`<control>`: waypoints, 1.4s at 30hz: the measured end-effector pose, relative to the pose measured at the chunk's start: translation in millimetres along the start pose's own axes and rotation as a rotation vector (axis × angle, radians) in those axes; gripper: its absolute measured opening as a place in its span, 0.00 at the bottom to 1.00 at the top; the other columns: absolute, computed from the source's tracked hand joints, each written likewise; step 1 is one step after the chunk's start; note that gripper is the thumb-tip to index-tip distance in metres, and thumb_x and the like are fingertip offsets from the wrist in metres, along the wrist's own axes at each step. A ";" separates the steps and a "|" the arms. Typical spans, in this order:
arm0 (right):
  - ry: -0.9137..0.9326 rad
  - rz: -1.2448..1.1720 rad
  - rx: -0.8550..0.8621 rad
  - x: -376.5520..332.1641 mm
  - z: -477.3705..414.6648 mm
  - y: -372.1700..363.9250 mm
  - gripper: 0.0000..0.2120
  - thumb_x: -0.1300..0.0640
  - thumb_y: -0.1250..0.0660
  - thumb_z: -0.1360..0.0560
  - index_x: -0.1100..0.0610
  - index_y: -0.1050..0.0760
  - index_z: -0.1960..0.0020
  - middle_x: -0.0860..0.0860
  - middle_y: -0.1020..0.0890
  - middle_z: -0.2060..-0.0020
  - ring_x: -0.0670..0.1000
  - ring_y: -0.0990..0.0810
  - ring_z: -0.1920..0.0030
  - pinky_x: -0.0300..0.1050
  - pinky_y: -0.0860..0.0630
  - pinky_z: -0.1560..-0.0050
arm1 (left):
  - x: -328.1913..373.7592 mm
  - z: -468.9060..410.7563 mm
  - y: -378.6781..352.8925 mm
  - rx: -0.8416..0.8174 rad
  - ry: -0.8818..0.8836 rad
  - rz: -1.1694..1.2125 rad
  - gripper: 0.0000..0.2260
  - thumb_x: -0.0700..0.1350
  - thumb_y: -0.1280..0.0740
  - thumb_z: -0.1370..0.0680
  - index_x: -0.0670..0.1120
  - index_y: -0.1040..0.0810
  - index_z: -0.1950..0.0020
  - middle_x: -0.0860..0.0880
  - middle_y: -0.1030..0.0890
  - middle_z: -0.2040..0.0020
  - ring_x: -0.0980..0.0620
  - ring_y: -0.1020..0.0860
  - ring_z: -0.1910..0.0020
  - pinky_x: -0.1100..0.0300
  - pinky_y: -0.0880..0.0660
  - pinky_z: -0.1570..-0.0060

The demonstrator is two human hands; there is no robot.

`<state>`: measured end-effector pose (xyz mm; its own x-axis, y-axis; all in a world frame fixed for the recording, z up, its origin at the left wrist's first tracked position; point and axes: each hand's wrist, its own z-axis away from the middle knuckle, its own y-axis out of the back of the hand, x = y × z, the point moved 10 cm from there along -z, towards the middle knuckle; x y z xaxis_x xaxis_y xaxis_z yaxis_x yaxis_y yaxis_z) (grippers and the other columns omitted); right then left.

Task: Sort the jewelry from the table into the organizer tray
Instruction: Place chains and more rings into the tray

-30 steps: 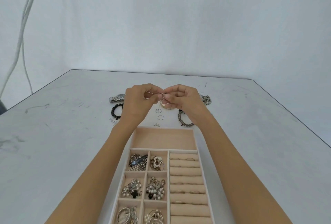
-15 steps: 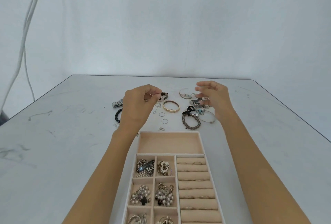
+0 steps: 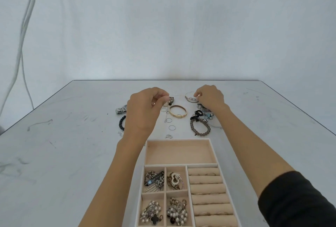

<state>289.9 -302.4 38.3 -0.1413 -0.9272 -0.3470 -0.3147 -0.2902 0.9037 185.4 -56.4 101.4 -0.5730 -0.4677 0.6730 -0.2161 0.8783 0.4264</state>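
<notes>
The beige organizer tray [image 3: 179, 140] lies at the near edge; its wide top compartment holds nothing, its small compartments hold chains and pearl pieces, and its ring rolls run down the right side. My left hand [image 3: 143, 110] hovers beyond the tray, its fingertips pinching a small silver piece [image 3: 166, 99]. My right hand [image 3: 210, 98] is further right, fingers curled down onto a thin silver bracelet [image 3: 190, 99] on the table. Between the hands lies a gold bangle [image 3: 177, 111]. A brown beaded bracelet [image 3: 200, 129] and small loose rings [image 3: 171, 127] lie near the tray's far rim.
A silver watch [image 3: 121, 110] and a black beaded bracelet [image 3: 122, 122] lie left of my left hand. A tangle of dark and blue pieces [image 3: 203, 115] sits under my right wrist. The grey table [image 3: 72, 145] ends at the white backdrop.
My hands were together holding one small piece; they have parted. The right hand moved right and down onto the silver bracelet, while the left keeps the small piece.
</notes>
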 end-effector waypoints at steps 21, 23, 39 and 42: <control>0.056 -0.251 -0.248 3.3 30.3 14.8 0.05 0.66 0.24 0.34 0.59 0.17 0.60 0.52 0.17 0.67 0.46 0.21 0.67 0.36 0.26 0.65 | 0.5 -1.2 5.7 -0.011 0.007 0.002 0.03 0.44 0.31 0.24 0.48 0.17 0.55 0.62 0.22 0.68 0.56 0.19 0.64 0.51 0.21 0.55; 0.036 -0.185 -0.346 4.5 38.2 8.1 0.04 0.67 0.25 0.34 0.60 0.17 0.61 0.54 0.17 0.70 0.49 0.20 0.71 0.36 0.26 0.70 | -1.1 -1.3 6.3 -0.010 0.014 -0.007 0.03 0.44 0.31 0.24 0.49 0.17 0.55 0.61 0.21 0.68 0.55 0.19 0.64 0.51 0.21 0.55; 0.092 0.049 -0.336 -21.4 42.6 8.6 0.20 0.68 0.38 0.30 0.44 0.19 0.54 0.43 0.25 0.64 0.50 0.24 0.58 0.44 0.26 0.56 | -8.6 0.1 3.9 -0.046 0.069 -0.026 0.03 0.45 0.31 0.24 0.51 0.18 0.56 0.60 0.21 0.70 0.57 0.20 0.66 0.53 0.21 0.53; 0.094 0.113 -0.394 -21.8 45.7 -0.2 0.19 0.67 0.41 0.29 0.45 0.18 0.58 0.45 0.23 0.60 0.51 0.24 0.56 0.43 0.26 0.57 | -8.6 1.0 2.9 -0.056 0.074 -0.033 0.03 0.46 0.31 0.24 0.51 0.18 0.57 0.60 0.22 0.70 0.56 0.20 0.65 0.53 0.21 0.53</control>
<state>250.2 -271.2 34.3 -0.0627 -0.9707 -0.2319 0.0837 -0.2367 0.9680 188.9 -49.7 96.2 -0.5056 -0.5041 0.7002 -0.1879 0.8564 0.4808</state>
